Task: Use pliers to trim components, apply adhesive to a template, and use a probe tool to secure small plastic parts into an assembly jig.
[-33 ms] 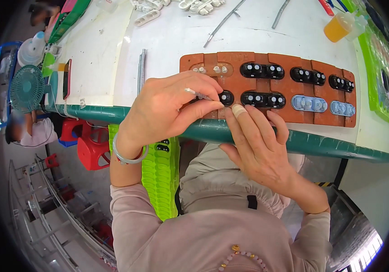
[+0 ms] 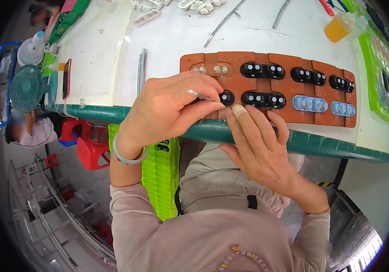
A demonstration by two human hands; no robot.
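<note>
My left hand (image 2: 169, 106) is closed in a pinch on a thin pale stick (image 2: 198, 95); its exact kind cannot be made out. The stick's lower end meets a black oblong part (image 2: 226, 98) in the near row of a brown holding block (image 2: 267, 88). Much of that part is hidden under my left fingers. My right hand (image 2: 260, 149) lies with fingers stretched out, its fingertips touching the block's near edge beside the same part. One right finger wears a light tape wrap. Other black parts with white dots (image 2: 263, 99) and pale blue clear parts (image 2: 309, 104) sit in the block.
White moulded pieces (image 2: 201, 5) and thin metal rods (image 2: 224, 23) lie at the back. A bottle of orange liquid (image 2: 338, 27) stands far right, near a green tray (image 2: 380, 86). At the left are a phone (image 2: 67, 79) and a fan (image 2: 27, 88). A lime-green tray (image 2: 159, 181) is below the table edge.
</note>
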